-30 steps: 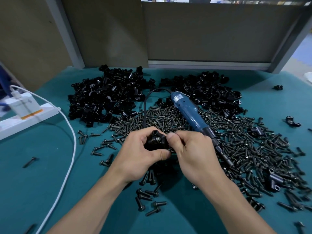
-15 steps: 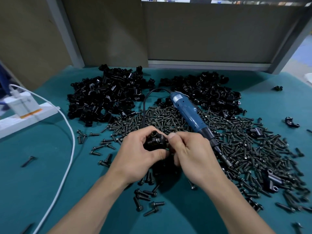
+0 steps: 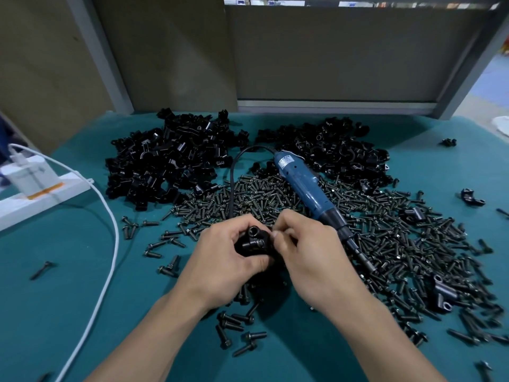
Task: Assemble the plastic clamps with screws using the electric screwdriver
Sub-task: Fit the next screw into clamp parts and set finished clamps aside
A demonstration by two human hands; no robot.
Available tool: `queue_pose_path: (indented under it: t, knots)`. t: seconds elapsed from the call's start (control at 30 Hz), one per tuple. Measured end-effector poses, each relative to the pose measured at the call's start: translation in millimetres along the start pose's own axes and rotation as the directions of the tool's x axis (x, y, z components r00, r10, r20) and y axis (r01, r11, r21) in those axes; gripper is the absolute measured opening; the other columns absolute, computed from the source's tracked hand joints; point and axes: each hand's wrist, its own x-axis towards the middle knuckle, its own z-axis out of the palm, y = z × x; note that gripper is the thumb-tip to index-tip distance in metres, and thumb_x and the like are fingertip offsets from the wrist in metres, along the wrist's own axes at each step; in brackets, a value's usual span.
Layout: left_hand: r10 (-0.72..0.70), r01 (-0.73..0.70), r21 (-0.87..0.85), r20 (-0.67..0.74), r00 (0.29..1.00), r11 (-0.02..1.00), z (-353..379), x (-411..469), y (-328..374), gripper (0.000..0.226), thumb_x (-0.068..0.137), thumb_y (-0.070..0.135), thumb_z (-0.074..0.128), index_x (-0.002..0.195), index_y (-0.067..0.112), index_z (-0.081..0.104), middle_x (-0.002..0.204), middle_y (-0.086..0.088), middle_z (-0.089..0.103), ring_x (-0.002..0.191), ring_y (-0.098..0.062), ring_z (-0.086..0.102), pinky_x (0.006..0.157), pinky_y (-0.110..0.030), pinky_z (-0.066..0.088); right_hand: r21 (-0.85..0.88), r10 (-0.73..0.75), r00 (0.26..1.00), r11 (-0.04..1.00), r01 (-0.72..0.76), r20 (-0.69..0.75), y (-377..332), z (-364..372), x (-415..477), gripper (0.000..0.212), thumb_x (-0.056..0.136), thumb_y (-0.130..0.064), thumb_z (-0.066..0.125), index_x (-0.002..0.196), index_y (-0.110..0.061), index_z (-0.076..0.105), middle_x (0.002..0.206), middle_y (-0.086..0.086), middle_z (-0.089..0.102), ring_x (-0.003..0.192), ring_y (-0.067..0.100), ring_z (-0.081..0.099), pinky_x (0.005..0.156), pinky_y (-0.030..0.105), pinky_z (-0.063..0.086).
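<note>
Writing: a pale label (image 3: 285,162) is noted on the rear end of the electric screwdriver (image 3: 305,188), with print too small to be read; no brand can be made out. An orange band is seen on the white power strip (image 3: 41,197) at the left edge of the table (image 3: 55,299), with a white charger (image 3: 27,175) plugged in and a white cable (image 3: 110,244) trailing toward the near edge. Work piece: one clamp (image 3: 253,242), glossy black plastic, is held above the table just in front of the screws (image 3: 399,238). A round tubular boss with an open bore faces up, and a dark screw head is seen at its middle. The left hand (image 3: 223,260) is curled round the clamp, thumb below and fingers over the top. The right hand (image 3: 308,252) is curled, its thumb and forefinger pinched against the clamp's right edge; what lies between the fingertips cannot be made out. The screwdriver, blue-bodied with a black nose and bare bit, is lying unheld on the screws, tip toward the right forearm, and its black cord (image 3: 234,177) loops back to the left. Two heaps of black clamp parts are recorded behind: left heap (image 3: 168,161), right heap (image 3: 338,153).
</note>
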Motion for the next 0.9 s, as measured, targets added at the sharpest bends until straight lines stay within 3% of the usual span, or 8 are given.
queue_pose_path:
  t: [0.17, 0.33, 0.43, 0.53, 0.63, 0.73, 0.8, 0.9]
  knots:
    - [0.0, 0.001, 0.017, -0.074, 0.997, 1.0, 2, 0, -1, 0.031, 0.076, 0.008, 0.087, 0.089, 0.031, 0.072, 0.079, 0.007, 0.074, 0.071, -0.012, 0.07, 0.066, -0.034, 0.057, -0.032, 0.088, 0.995, 0.995, -0.09, -0.056, -4, 14, 9, 0.043, 0.107, -0.039, 0.049, 0.069, -0.019, 0.057, 0.057, -0.003, 0.057, 0.053, 0.011, 0.051, 0.047, 0.026, 0.038]
    - [-0.005, 0.004, -0.015, -0.068, 0.998, 1.0, 1, 2, 1, 0.033, 0.076, 0.01, 0.09, 0.089, 0.035, 0.072, 0.082, 0.01, 0.075, 0.076, -0.007, 0.071, 0.066, -0.024, 0.057, 0.017, -0.056, 0.998, 0.998, 0.056, 0.022, 5, -1, 0, 0.019, 0.103, -0.025, 0.057, 0.086, -0.03, 0.063, 0.067, -0.008, 0.065, 0.06, 0.009, 0.057, 0.054, 0.03, 0.047]
    - [0.031, -0.028, 0.036, -0.077, 0.997, 0.999, -1, 0, 0, 0.035, 0.077, 0.009, 0.088, 0.09, 0.036, 0.071, 0.08, 0.011, 0.073, 0.074, -0.007, 0.069, 0.064, -0.025, 0.056, -0.04, -0.054, 0.998, 0.998, 0.055, 0.02, 5, 3, 4, 0.02, 0.101, -0.024, 0.06, 0.082, -0.026, 0.066, 0.064, -0.007, 0.064, 0.061, 0.01, 0.057, 0.054, 0.031, 0.046]
    - [0.165, -0.146, 0.161, -0.114, 0.98, 0.976, -2, -3, -2, 0.039, 0.08, 0.006, 0.084, 0.093, 0.038, 0.067, 0.081, 0.015, 0.069, 0.073, -0.007, 0.066, 0.059, -0.017, 0.049, 0.08, 0.026, 0.999, 0.996, -0.027, 0.02, 2, 11, 8, 0.037, 0.104, -0.028, 0.055, 0.071, -0.011, 0.058, 0.051, -0.009, 0.049, 0.048, 0.007, 0.042, 0.049, 0.029, 0.035]
    - [0.31, -0.274, 0.249, -0.12, 0.943, 0.929, 0, -3, -1, 0.043, 0.08, 0.008, 0.086, 0.105, 0.039, 0.07, 0.095, 0.023, 0.07, 0.091, 0.0, 0.068, 0.074, -0.008, 0.049, 0.185, 0.07, 0.997, 0.98, -0.074, 0.027, 3, 9, 9, 0.043, 0.107, -0.031, 0.051, 0.071, -0.007, 0.055, 0.048, -0.008, 0.047, 0.046, 0.007, 0.042, 0.046, 0.026, 0.034]
    - [0.163, -0.15, 0.114, -0.114, 0.98, 0.982, -2, 0, 3, 0.061, 0.067, 0.041, 0.089, 0.123, 0.051, 0.067, 0.113, 0.031, 0.07, 0.107, 0.006, 0.066, 0.089, -0.008, 0.048, 0.224, 0.067, 0.997, 0.973, -0.059, -0.029, 3, 2, 9, 0.045, 0.107, -0.029, 0.051, 0.066, -0.011, 0.056, 0.048, -0.007, 0.052, 0.046, 0.006, 0.047, 0.048, 0.023, 0.04]
    - [-0.002, 0.003, -0.081, 0.009, 1.0, 0.997, -3, 1, 6, 0.076, 0.063, 0.066, 0.084, 0.134, 0.055, 0.058, 0.122, 0.023, 0.07, 0.103, -0.006, 0.073, 0.095, -0.026, 0.054, 0.251, 0.033, 0.996, 0.968, -0.011, -0.086, 3, -1, 9, 0.045, 0.107, -0.026, 0.052, 0.064, -0.013, 0.054, 0.049, -0.009, 0.051, 0.048, 0.006, 0.046, 0.05, 0.027, 0.04]
    - [-0.079, 0.109, -0.242, 0.132, 0.988, 0.964, -4, 3, 7, 0.06, 0.069, 0.066, 0.083, 0.119, 0.034, 0.072, 0.093, 0.005, 0.076, 0.071, -0.027, 0.073, 0.069, -0.044, 0.06, 0.18, -0.087, 0.986, 0.977, 0.111, -0.14, 3, -3, 7, 0.043, 0.107, -0.025, 0.053, 0.064, -0.016, 0.053, 0.056, 0.0, 0.053, 0.054, 0.011, 0.048, 0.051, 0.032, 0.04]
